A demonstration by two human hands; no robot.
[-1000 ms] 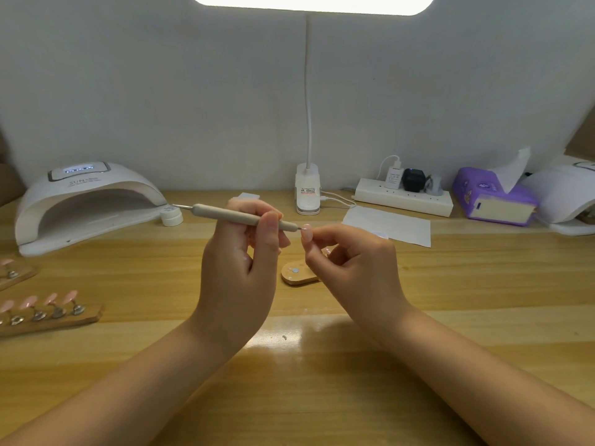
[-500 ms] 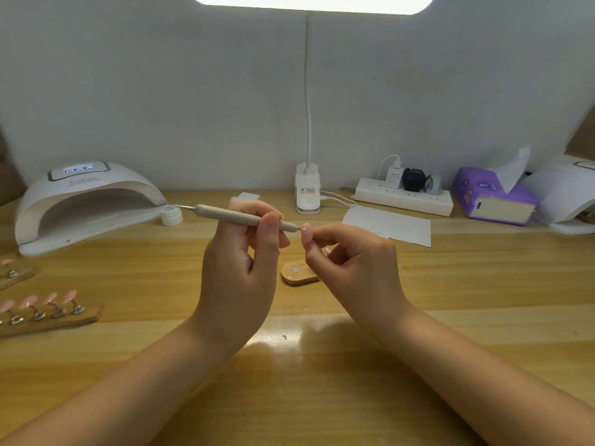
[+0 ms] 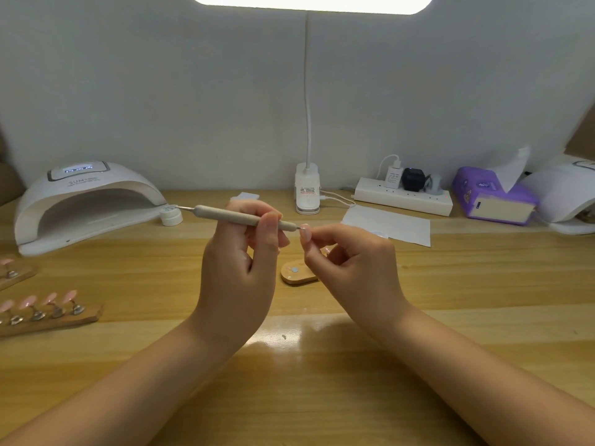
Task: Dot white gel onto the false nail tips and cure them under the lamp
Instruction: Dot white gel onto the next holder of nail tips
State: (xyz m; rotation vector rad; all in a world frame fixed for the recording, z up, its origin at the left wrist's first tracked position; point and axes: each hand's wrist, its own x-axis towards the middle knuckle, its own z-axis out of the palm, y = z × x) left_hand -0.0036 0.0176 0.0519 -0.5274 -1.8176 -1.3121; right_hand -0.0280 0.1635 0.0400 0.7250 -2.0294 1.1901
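A light wooden counter (image 3: 450, 284) carries a white domed curing lamp (image 3: 87, 204) at far left. Above it, the left hand (image 3: 238, 268) pinches a grey dotting pen (image 3: 244, 217), its tip touching a pink false nail tip (image 3: 305, 232) pinched in the right hand's (image 3: 354, 268) fingers.

The slim grey dotting pen (image 3: 244, 217) ends in silver metal tips. The small glossy false nail tip (image 3: 305, 232) is pale pink, as are those on the brown wooden display strip (image 3: 53, 320). The domed curing lamp (image 3: 83, 201) is white (its screen glows blue-white). The soft tissue pack (image 3: 492, 196) is purple, the wooden tabletop (image 3: 322, 381) honey-yellow and streaked.
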